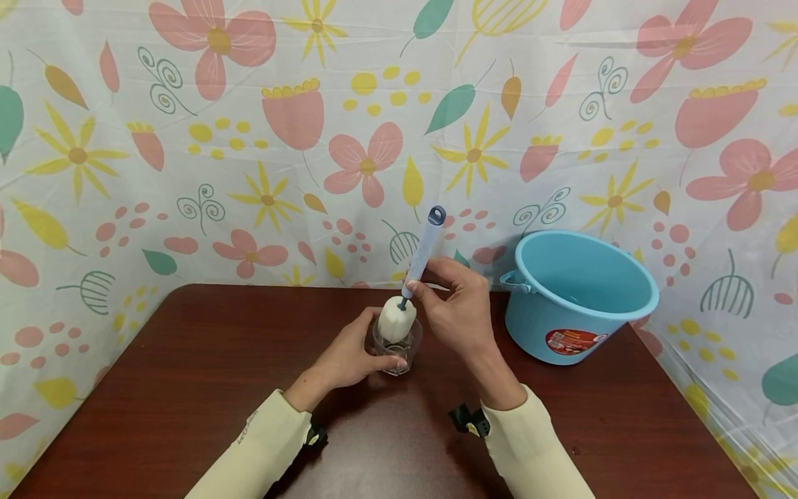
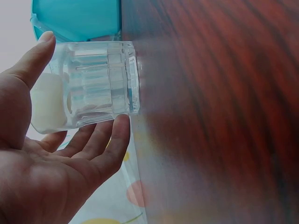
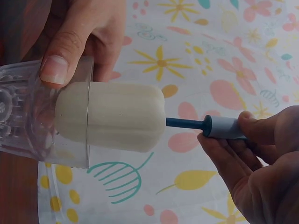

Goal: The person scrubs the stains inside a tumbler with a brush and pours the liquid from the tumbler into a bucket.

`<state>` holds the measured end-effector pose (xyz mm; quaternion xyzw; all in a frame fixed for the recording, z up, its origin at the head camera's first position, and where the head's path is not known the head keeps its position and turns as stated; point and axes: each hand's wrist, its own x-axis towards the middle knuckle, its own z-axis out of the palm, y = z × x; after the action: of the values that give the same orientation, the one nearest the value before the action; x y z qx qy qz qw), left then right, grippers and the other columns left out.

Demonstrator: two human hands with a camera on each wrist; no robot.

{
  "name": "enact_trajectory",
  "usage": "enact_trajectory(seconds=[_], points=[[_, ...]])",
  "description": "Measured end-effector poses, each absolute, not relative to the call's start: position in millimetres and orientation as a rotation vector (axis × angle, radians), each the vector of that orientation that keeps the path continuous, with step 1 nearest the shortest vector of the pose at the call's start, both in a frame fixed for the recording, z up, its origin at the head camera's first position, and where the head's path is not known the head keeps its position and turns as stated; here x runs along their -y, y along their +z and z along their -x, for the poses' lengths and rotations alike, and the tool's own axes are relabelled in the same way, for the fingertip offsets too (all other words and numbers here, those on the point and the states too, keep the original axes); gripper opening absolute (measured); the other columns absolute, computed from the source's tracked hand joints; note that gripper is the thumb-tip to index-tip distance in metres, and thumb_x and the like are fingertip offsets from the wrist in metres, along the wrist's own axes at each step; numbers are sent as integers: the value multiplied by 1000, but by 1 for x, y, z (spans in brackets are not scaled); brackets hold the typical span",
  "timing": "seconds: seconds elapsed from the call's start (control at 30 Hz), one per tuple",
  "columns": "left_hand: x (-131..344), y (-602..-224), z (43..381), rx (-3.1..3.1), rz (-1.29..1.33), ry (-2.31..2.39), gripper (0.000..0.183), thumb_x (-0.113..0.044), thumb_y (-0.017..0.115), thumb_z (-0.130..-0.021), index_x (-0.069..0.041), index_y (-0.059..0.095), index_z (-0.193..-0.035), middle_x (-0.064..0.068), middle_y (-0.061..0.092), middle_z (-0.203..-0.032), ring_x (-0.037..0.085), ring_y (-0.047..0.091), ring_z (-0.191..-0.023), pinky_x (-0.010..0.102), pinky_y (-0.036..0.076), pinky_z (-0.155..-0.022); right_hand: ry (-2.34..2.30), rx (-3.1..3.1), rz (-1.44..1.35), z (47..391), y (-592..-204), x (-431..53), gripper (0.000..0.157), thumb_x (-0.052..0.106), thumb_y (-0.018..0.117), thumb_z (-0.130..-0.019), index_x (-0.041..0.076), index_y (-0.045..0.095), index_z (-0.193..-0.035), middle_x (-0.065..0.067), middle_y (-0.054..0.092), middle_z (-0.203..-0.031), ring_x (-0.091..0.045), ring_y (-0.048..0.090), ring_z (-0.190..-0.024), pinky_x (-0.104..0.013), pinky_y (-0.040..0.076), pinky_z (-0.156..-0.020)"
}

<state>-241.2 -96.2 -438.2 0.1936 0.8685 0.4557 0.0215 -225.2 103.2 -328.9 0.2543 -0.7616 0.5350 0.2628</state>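
A clear drinking glass (image 1: 408,344) stands upright on the table, and my left hand (image 1: 352,352) grips it with the thumb on the near side and the fingers around the far side. My right hand (image 1: 458,305) pinches the pale blue handle of a sponge bottle brush (image 1: 424,249) between thumb and fingers. The brush's white sponge head (image 3: 121,116) sits partly inside the glass's mouth, its upper part above the rim. In the left wrist view, the sponge's lower end (image 2: 48,100) shows through the glass wall, with the lower part of the glass below it.
A light blue bucket (image 1: 542,319) with a red label stands on the dark wooden table (image 1: 206,360), right of my right hand. Behind the table hangs a flower-patterned cloth (image 1: 368,69). Black straps (image 1: 469,420) are at both wrists.
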Motion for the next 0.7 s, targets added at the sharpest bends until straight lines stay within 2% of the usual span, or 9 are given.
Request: enact_trajectory(seconds=[0.3,0.7], points=[[96,-439,241,-2694,-608,1410,87,-44,90,-75,-24,42,-144,-7,58,-132,12,57,-119,40,45,-104,1449,2043,-696,226,-329,-106,34,3,78,-87,15,75,-119,-6,75,-110,-16,75,-101,-29,59,-82],[96,-438,241,-2711,-595,1404,87,-45,90,-73,-24,43,-143,-7,58,-134,13,57,-120,40,45,-104,1432,2048,-691,225,-328,-107,34,4,78,-87,15,75,-119,-4,73,-108,-16,75,-101,-29,59,-79]])
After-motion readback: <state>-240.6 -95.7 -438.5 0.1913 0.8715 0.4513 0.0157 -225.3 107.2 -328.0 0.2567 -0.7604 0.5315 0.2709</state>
